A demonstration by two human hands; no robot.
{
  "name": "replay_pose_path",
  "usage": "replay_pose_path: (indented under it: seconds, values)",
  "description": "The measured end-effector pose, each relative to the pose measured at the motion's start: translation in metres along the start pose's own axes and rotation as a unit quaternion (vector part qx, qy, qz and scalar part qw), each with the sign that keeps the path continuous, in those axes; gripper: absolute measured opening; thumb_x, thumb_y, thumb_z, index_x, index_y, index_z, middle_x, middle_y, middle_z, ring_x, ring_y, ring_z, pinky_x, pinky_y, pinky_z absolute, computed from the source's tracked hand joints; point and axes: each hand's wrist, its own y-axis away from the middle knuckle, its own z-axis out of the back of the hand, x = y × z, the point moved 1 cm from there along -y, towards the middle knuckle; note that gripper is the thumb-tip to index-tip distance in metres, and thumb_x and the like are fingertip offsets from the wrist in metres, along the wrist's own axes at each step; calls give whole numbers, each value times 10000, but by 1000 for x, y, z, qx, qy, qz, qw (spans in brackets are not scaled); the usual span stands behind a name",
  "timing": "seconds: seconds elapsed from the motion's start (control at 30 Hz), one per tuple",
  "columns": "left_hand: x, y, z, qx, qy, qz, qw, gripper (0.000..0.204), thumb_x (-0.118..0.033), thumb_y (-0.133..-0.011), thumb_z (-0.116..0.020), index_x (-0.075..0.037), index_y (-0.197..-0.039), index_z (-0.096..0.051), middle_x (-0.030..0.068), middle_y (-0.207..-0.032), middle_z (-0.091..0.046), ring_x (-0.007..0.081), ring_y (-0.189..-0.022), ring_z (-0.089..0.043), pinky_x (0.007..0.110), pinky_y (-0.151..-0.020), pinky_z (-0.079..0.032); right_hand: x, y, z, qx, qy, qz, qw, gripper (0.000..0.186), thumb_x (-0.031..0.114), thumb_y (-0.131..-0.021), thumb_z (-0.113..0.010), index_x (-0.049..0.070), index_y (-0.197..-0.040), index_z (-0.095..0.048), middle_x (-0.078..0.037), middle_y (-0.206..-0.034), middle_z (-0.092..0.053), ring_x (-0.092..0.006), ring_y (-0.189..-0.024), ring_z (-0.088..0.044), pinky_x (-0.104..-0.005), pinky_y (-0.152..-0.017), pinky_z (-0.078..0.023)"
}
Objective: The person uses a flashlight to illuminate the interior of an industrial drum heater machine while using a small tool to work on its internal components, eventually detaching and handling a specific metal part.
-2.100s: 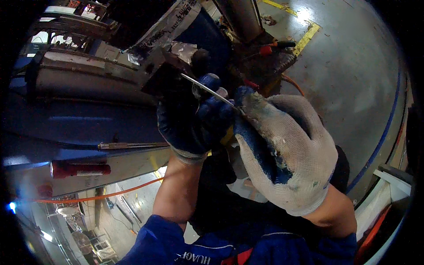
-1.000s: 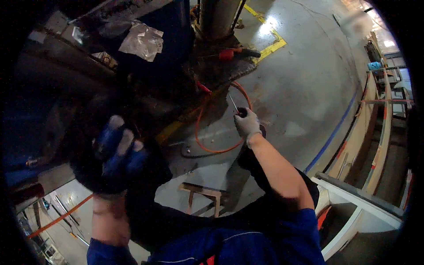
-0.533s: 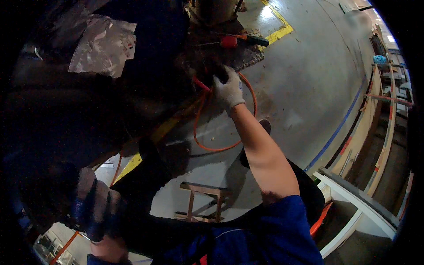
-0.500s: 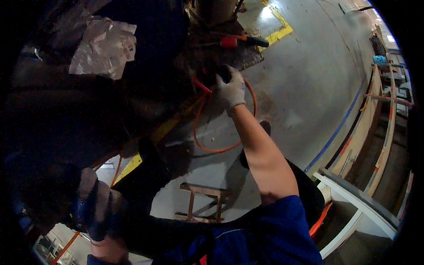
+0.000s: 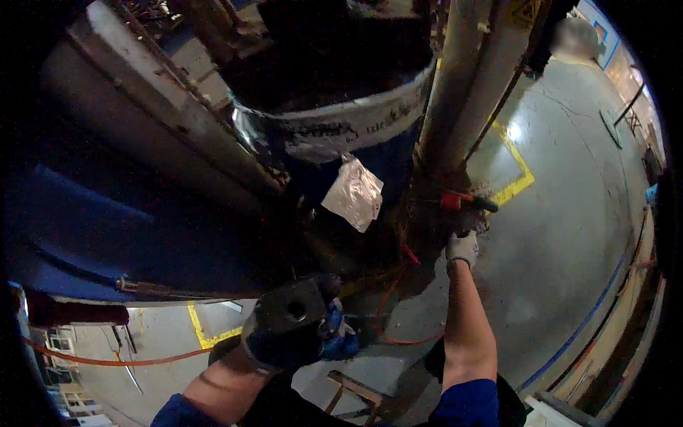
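Note:
My left hand, in a grey and blue work glove, is closed around a dark block-shaped piece with a round hole in its face. The fingers show blue at its right side. My right hand, in a pale glove with dark fingertips, reaches down to a dark, cluttered patch of floor at the foot of a metal column. Just beyond it lies a tool with a red part and a dark handle. Shadow hides its fingertips, so I cannot tell whether they grip anything.
A large dark drum-like container with a pale rim band stands ahead, a crumpled silvery sheet on its front. Metal columns rise beside it. An orange hose loops on the floor. A small wooden stool is below me.
My view has lifted and turned left, bringing the container and columns in. My left hand has come up to the middle with the dark block. My right hand stays low, nearer the red-and-dark tool.

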Motion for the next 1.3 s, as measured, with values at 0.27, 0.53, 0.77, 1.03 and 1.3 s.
replay_pose_path:
  seconds: [0.27,0.53,0.77,1.03,1.3]
  values:
    - [4,-13,-10,-28,40,10,999,668,-330,-929,-631,-30,-1462,-365,123,-1173,-619,256,-1060,-618,453,-988,-476,-13,-31,-16,14,-11,-61,998,552,340,-776,-741,74,-1242,-611,-170,-1213,-652,-375,-1130,-616,-467,-944,-496]
    - [2,-29,-7,3,93,8,996,701,-399,-927,-619,-42,-1471,-359,158,-1204,-600,319,-1113,-596,539,-1031,-435,4,-28,-9,22,8,-52,998,597,393,-741,-734,44,-1216,-639,-226,-1207,-644,-381,-1167,-595,-446,-958,-480]
    - [-2,-34,-20,-8,69,4,998,526,-366,-936,-601,-38,-1334,-499,147,-1157,-614,293,-1063,-609,504,-988,-466,16,-7,2,2,-51,20,999,611,392,-776,-709,46,-1268,-601,-198,-1259,-625,-359,-1171,-595,-443,-942,-487]
    - [-13,-21,2,-50,41,-36,997,514,-354,-938,-598,-41,-1335,-501,147,-1156,-616,293,-1053,-615,485,-969,-484,-12,-19,-52,-46,-51,-24,997,699,433,-800,-742,47,-1334,-510,-205,-1248,-623,-380,-1138,-608,-460,-958,-486]
    - [-1,-27,-12,-47,25,-16,998,502,-341,-941,-595,-45,-1335,-502,146,-1154,-618,293,-1042,-622,467,-951,-502,-34,-26,-33,-142,-122,-32,982,472,273,-755,-751,64,-1161,-634,-181,-1121,-683,-353,-1050,-649,-444,-908,-502]
